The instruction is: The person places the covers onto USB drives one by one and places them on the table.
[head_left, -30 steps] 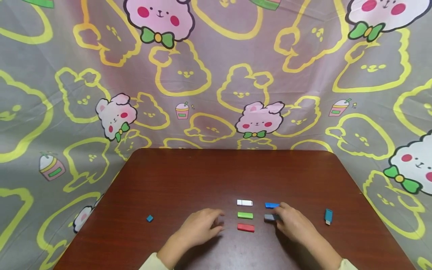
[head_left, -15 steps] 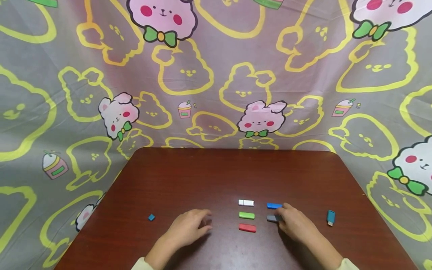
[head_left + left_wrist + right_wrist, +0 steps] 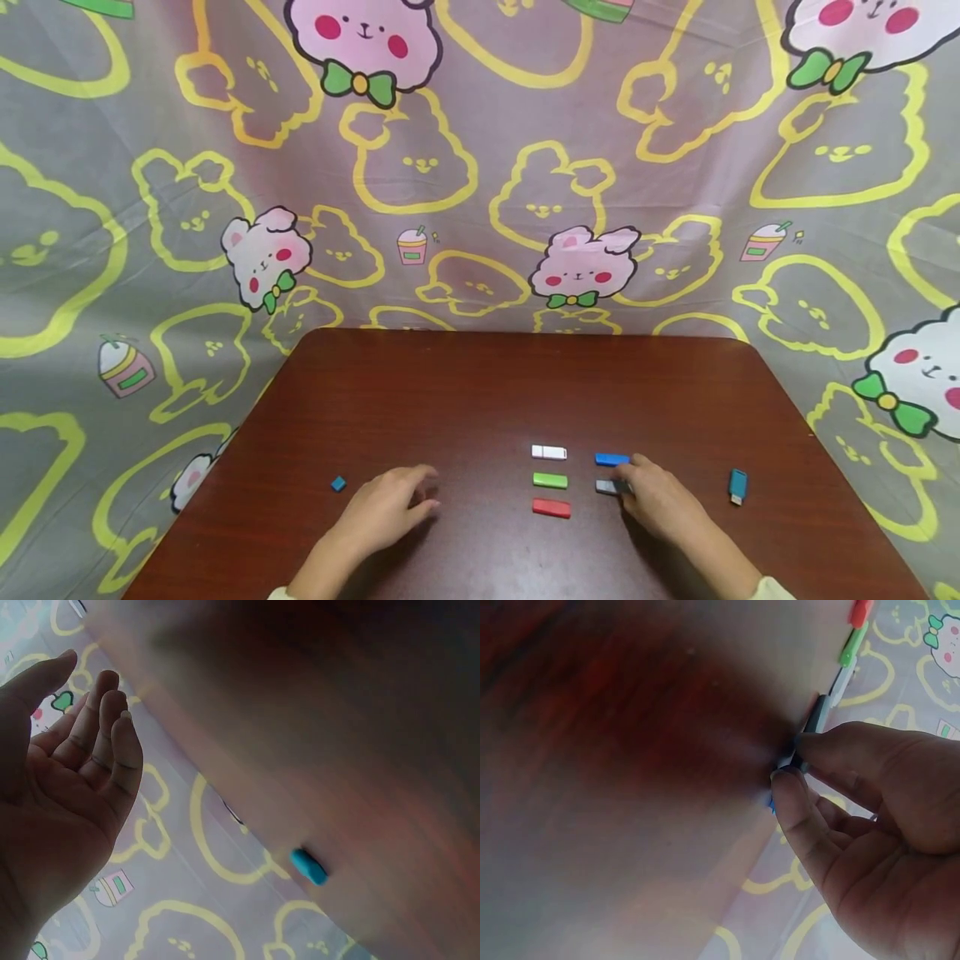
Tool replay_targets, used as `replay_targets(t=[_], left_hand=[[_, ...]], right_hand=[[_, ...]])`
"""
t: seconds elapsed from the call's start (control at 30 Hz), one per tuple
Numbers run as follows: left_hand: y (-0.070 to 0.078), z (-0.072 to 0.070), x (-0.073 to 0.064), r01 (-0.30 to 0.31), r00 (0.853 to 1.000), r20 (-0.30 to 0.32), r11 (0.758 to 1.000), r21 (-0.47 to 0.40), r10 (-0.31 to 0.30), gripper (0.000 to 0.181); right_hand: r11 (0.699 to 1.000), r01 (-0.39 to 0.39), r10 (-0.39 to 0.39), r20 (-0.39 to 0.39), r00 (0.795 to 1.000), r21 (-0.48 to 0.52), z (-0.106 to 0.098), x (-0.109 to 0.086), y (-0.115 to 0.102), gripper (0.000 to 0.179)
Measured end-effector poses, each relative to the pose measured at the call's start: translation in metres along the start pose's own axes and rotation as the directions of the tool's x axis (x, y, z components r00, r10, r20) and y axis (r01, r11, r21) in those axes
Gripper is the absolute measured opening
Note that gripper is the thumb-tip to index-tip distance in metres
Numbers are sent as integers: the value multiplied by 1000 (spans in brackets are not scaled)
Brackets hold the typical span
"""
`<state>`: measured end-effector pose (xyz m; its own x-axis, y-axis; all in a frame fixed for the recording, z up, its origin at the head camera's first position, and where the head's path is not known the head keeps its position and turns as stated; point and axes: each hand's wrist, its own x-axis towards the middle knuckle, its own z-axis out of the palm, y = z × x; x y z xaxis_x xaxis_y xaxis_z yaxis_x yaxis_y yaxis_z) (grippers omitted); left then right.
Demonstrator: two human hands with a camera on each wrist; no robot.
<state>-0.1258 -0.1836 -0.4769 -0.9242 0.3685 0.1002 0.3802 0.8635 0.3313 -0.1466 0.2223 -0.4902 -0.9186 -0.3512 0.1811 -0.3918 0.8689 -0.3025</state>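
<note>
My right hand [image 3: 663,502] pinches the near end of a dark grey USB stick [image 3: 606,487] between thumb and fingertips, low over the table. In the right wrist view the grey stick [image 3: 818,714] juts out past the thumb. Just beyond it lies a blue USB stick [image 3: 611,459], partly behind the fingers. My left hand [image 3: 386,506] hovers over the table with relaxed, slightly bent fingers and holds nothing. A small teal cap [image 3: 338,483] lies to its left; the left wrist view also shows this cap [image 3: 308,866] near the table edge.
White [image 3: 549,452], green [image 3: 551,481] and red USB sticks [image 3: 551,507] form a column between the hands. At the right, a teal USB stick [image 3: 738,487] lies with its metal plug bare. A patterned cloth [image 3: 480,183] hangs around the brown table [image 3: 480,392].
My left hand has moved left, away from the column of sticks and closer to the teal cap. The right hand stays at the grey stick. The head view has shifted slightly.
</note>
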Motion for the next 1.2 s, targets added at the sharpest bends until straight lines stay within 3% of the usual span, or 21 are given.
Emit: replay_targets(t=[0.27, 0.4, 0.5, 0.77, 0.97, 1.2], left_hand=[[-17, -10, -14, 90, 996, -15, 996, -10, -90, 34], [-25, -15, -19, 158, 986, -55, 987, -1, -158, 32], [-31, -18, -20, 187, 978, -95, 982, 18, -185, 31], [-48, -22, -27, 159, 979, -149, 980, 117, -141, 33], [-55, -25, -32, 180, 977, -140, 974, 137, -161, 32], [-64, -26, -35, 211, 974, -111, 967, 140, -196, 32]], right_hand=[[999, -34, 34, 9, 999, 14, -8, -6, 2, 24], [999, -41, 41, -34, 999, 12, -17, -11, 10, 20], [996, -86, 86, -15, 996, 10, -23, -15, 17, 19], [972, -232, 234, 83, 969, -34, -38, -21, 37, 29], [954, -297, 300, 82, 950, -42, -48, -28, 51, 36], [948, -313, 316, 51, 947, -53, -55, -36, 69, 36]])
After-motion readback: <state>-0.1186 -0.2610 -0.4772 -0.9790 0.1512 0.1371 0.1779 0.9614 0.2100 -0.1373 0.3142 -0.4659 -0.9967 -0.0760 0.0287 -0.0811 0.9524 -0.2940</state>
